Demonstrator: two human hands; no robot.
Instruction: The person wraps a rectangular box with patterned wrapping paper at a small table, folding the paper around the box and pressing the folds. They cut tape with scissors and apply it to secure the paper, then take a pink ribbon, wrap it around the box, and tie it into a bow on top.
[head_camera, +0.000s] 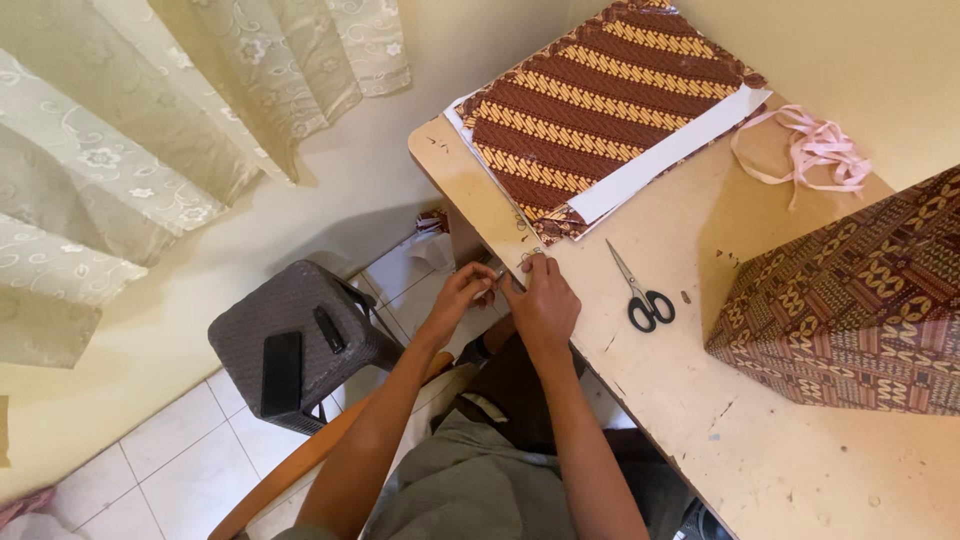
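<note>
Tape strip (510, 268), thin, clear and hard to make out, stretched between both hands at the near-left edge of the bench (700, 400). Left hand (462, 293) off the bench edge, fingertips closed on one end of the strip; right hand (543, 298) resting at the edge, thumb and forefinger pinching the other end. Whether tape or a sliver of film: cannot tell for certain.

Head view, progress as judged from the layout: one box (860, 300) on the right already fully wrapped in brown patterned paper, standing on the bench, partly cut off by the frame. Second flat parcel (600, 110) at the far end, covered in brown-and-gold diagonal striped paper, with a white paper band (665, 155) lying across its near corner; seams apparently not all fastened, so sealing likely left to do. Pink ribbon (810, 150) loosely heaped just beyond the parcel, near the wall, not tied round anything yet. Black-handled scissors (640, 295) lying closed on the bench between the right hand and the wrapped box, apart from both.

No labels or signs visible on either package; only printed patterns, geometric on the box, striped on the flat parcel.

Off the bench, to the left: dark woven stool (300, 340) on the tiled floor, carrying a black phone (281, 372) and a small dark oblong object (329, 329). Pale curtain (150, 130) hanging above.
</note>
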